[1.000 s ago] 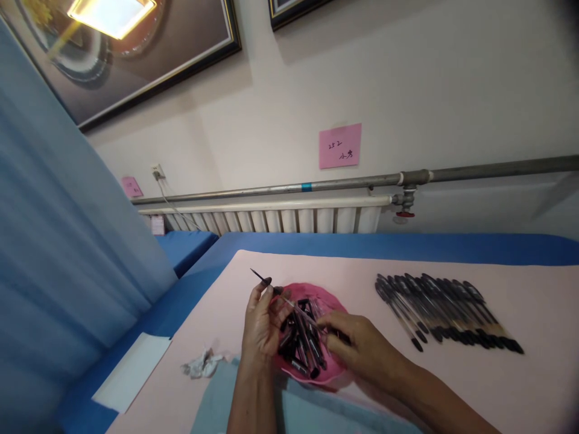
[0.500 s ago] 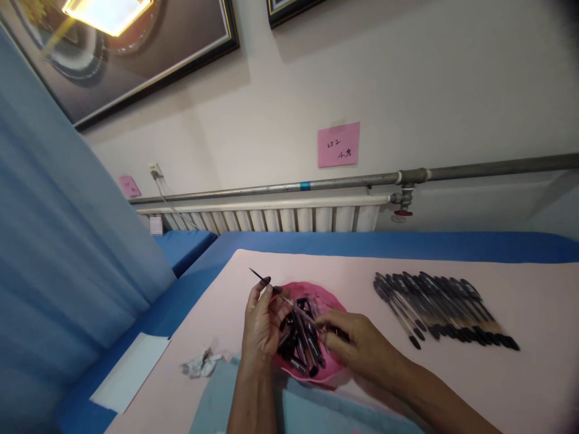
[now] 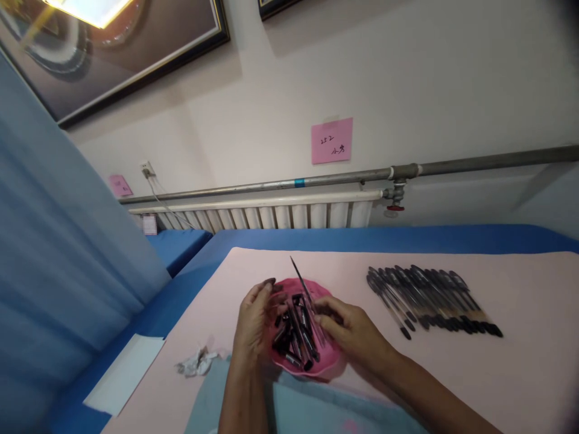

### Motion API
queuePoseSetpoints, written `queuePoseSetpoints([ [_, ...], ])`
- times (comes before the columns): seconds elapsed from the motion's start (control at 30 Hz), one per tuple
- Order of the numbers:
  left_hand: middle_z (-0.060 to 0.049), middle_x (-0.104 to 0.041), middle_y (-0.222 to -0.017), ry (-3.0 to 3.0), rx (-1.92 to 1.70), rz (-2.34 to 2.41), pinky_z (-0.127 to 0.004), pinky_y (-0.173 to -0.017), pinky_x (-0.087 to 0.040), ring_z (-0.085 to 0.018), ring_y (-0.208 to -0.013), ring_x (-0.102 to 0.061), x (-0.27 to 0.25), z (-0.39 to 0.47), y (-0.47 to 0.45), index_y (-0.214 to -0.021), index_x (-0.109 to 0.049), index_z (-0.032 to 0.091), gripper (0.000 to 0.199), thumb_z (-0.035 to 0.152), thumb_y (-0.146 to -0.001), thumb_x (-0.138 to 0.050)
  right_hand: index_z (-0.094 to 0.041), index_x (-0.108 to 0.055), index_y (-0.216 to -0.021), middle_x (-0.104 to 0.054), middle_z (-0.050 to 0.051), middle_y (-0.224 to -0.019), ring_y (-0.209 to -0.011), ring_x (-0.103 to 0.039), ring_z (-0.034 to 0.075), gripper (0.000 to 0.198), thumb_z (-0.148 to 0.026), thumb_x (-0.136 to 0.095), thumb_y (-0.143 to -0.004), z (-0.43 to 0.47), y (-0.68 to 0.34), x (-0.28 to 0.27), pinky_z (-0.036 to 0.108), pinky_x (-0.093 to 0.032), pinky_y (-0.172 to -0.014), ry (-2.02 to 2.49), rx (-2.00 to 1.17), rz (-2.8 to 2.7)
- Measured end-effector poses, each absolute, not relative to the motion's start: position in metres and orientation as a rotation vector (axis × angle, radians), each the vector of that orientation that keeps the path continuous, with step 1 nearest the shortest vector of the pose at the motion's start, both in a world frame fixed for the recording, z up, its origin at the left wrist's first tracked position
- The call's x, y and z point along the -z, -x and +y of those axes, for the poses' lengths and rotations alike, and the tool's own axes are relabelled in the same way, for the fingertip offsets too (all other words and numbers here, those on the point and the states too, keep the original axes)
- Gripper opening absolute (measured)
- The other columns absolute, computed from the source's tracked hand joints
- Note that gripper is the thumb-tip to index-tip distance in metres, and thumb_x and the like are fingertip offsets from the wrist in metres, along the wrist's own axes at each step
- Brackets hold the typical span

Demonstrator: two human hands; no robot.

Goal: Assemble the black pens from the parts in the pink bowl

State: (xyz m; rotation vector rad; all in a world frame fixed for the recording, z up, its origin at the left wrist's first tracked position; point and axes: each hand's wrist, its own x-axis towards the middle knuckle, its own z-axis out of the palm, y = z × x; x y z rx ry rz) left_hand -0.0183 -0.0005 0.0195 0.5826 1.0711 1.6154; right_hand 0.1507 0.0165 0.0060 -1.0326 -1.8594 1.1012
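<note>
A pink scalloped bowl (image 3: 332, 367) stands between my hands, full of dark pen parts (image 3: 296, 340) and some clear thin ones. Over its right side my right hand (image 3: 348, 319) pinches a pen refill (image 3: 299, 274), slim and dark, its pointed end up and away from me. At the left rim is my left hand (image 3: 253, 316), fingers curled, with a small dark piece (image 3: 270, 281) at the fingertips; its kind is not clear. Right of the bowl, many black pens (image 3: 425, 298) lie side by side in a slanting row.
A pink sheet (image 3: 520, 386) covers the blue-topped table (image 3: 316, 238). Crumpled tissue (image 3: 198, 363) and white paper (image 3: 124, 374) lie at left. Light-blue cloth (image 3: 316, 407) is in front of the bowl. A blue curtain (image 3: 67, 241) hangs at left; a radiator (image 3: 289, 214) runs behind.
The refill, earlier between both hands with its tip past my left fingers, now stands in my right hand alone. My hands are farther apart. The whole view has shifted slightly.
</note>
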Motion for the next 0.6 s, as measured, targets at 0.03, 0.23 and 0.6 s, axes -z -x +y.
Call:
queuePoseSetpoints([
  [0.03,-0.006,-0.065,-0.08,-0.582,-1.647,1.145,-0.024,-0.056,-0.048,-0.013,-0.064,-0.062,-0.019,0.0,0.021,-0.085,-0.059,0.013,0.03,0.031,-0.063,-0.07,-0.019,-0.06,-0.081,-0.059,-0.001,-0.069,-0.064,-0.054,0.014,0.014,-0.026,-0.048,-0.076,0.018,-0.15,-0.004,0.025,-0.043,-0.059,1.027,-1.123,-1.818],
  [0.23,-0.001,-0.061,-0.068,-0.866,-1.511,1.505,-0.023,-0.054,-0.043,-0.011,-0.057,-0.057,-0.004,0.005,0.029,-0.079,-0.059,0.015,0.015,0.027,-0.071,-0.056,-0.019,-0.059,-0.084,-0.06,-0.001,-0.073,-0.066,-0.054,0.013,0.015,-0.027,-0.051,-0.075,0.021,-0.15,0.003,0.024,-0.044,-0.061,1.007,-1.153,-1.702],
  [0.6,-0.009,-0.066,-0.079,-1.554,-0.737,2.31,-0.028,-0.07,-0.038,-0.021,-0.078,-0.059,0.004,0.007,0.018,-0.073,-0.062,0.016,0.014,0.012,-0.071,-0.049,-0.019,-0.059,-0.081,-0.058,-0.003,-0.069,-0.061,-0.051,0.011,0.014,-0.026,-0.052,-0.071,0.02,-0.149,0.0,0.022,-0.042,-0.057,0.989,-1.154,-1.645],
])
